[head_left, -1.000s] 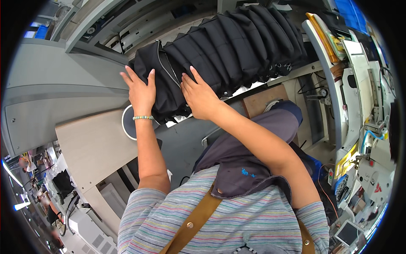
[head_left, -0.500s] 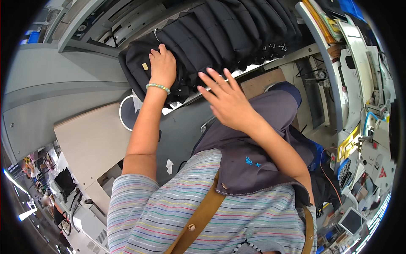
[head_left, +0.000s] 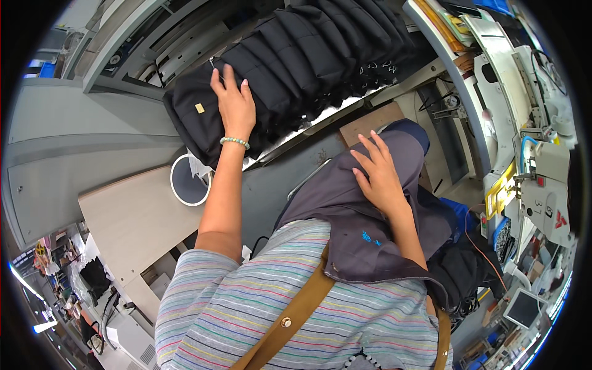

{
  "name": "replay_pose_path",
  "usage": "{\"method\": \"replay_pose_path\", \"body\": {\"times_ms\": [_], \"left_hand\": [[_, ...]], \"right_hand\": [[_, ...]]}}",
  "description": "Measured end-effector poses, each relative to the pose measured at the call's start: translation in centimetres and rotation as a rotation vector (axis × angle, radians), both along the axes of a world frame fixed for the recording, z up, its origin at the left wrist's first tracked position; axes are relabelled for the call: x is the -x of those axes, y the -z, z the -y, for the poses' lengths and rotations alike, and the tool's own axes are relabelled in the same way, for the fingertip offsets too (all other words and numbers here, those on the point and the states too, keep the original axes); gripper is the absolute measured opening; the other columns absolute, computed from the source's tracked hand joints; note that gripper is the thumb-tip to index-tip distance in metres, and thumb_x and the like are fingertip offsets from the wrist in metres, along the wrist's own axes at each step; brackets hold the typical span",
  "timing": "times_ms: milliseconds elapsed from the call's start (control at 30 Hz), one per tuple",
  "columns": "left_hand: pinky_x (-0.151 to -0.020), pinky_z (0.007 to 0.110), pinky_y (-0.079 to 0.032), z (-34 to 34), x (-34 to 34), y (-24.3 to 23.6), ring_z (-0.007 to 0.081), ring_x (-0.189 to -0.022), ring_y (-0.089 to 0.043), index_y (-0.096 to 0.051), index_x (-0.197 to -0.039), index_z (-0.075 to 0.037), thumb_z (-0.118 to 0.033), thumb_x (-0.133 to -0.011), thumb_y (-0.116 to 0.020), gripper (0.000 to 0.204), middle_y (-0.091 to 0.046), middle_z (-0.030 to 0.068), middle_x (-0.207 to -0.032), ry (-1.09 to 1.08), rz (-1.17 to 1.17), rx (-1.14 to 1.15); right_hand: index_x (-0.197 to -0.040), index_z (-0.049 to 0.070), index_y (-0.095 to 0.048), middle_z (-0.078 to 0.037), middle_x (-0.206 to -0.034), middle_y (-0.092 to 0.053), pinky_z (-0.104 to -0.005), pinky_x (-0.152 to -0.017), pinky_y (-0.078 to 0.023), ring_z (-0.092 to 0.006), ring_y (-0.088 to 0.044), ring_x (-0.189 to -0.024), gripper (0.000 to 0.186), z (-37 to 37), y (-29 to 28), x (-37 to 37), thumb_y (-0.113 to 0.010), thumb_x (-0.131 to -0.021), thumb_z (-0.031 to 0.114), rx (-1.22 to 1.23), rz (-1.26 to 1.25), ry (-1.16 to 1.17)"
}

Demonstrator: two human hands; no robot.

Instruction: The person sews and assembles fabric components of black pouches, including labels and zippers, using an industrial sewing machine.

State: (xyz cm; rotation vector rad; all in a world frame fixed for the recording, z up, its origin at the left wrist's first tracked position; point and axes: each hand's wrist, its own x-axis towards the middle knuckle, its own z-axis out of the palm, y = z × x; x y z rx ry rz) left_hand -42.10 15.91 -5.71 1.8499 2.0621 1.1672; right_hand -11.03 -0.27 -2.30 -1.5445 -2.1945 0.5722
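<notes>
A row of black fabric bags (head_left: 302, 55) stands packed side by side along the far side. On the leftmost bag (head_left: 188, 102), which carries a small gold label (head_left: 199, 108), my left hand (head_left: 236, 111) rests with its fingers spread. A zipper pull shows at that bag's top edge, just beyond my fingertips. Over the grey-purple apron (head_left: 345, 185) on my lap is my right hand (head_left: 379, 176), fingers apart and nothing in it. Whether it touches the cloth I cannot tell.
A round white-rimmed bin (head_left: 190, 180) stands left of my left forearm, beside a pale board (head_left: 132, 209). To the right is a workbench with a sewing machine (head_left: 542, 191) and a small screen (head_left: 524, 307). Grey metal panels (head_left: 92, 111) border the left.
My right hand has drawn back from the bags to above my lap. My left hand stays on the leftmost bag, its fingers now more spread. The whole view has shifted slightly.
</notes>
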Motion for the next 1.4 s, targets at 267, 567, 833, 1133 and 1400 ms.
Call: {"method": "replay_pose_path", "body": {"times_ms": [267,567,833,1133,1400], "left_hand": [[-0.115,0.046,-0.035,-1.6,0.8,7.0,0.0467,-0.134,-0.039,-0.05,-0.132,0.013,0.008,-0.083,-0.05,0.049,-0.042,0.0299,-0.142,-0.008,-0.261,0.025],[-0.091,0.041,-0.053,-1.8,6.6,-1.4,0.0353,-0.104,-0.068,-0.069,-0.115,-0.002,-0.008,-0.088,-0.066,0.028,-0.069,0.0195,-0.114,0.051,-0.381,-0.013],[-0.091,0.042,-0.053,-0.6,11.5,-8.4,0.0334,-0.105,-0.069,-0.072,-0.115,-0.007,-0.021,-0.092,-0.064,0.028,-0.073,0.0139,-0.113,-0.066,-0.435,0.156],[-0.117,0.057,-0.029,-3.9,4.7,6.2,0.0453,-0.148,-0.026,-0.035,-0.152,-0.002,-0.05,-0.1,-0.051,0.073,-0.035,0.0248,-0.157,0.105,-0.637,0.048],[-0.102,0.051,-0.044,-6.2,9.0,5.3,0.048,-0.117,-0.056,-0.057,-0.126,0.012,-0.035,-0.097,-0.065,0.057,-0.061,0.0334,-0.123,0.245,-0.594,-0.087]], "right_hand": [[-0.118,0.002,-0.069,-0.015,-0.143,-0.054,-0.0461,-0.113,-0.038,-0.0364,-0.038,-0.143,0.033,2.9,0.9,-2.3,-0.07,-0.086,0.01,0.002,-0.026,0.016],[-0.124,-0.001,-0.066,-0.017,-0.127,-0.067,-0.0438,-0.107,-0.044,-0.0344,-0.061,-0.123,0.04,10.1,-11.1,-10.7,-0.068,-0.087,0.014,0.19,-0.413,-0.013],[-0.124,0.005,-0.067,-0.018,-0.108,-0.071,-0.0404,-0.095,-0.05,-0.0241,-0.067,-0.105,0.035,18.8,-17.9,-19.0,-0.055,-0.095,0.02,-0.291,-0.863,-1.067],[-0.125,0.001,-0.065,-0.017,-0.112,-0.069,-0.0402,-0.097,-0.049,-0.0235,-0.066,-0.105,0.036,20.1,-19.2,-18.0,-0.046,-0.099,0.015,-0.247,-0.899,-1.452],[-0.114,0.001,-0.065,-0.014,-0.109,-0.065,-0.0397,-0.086,-0.049,-0.0241,-0.062,-0.095,0.025,24.3,-19.2,-18.4,-0.053,-0.098,0.017,-0.259,-0.943,-1.071]]}}
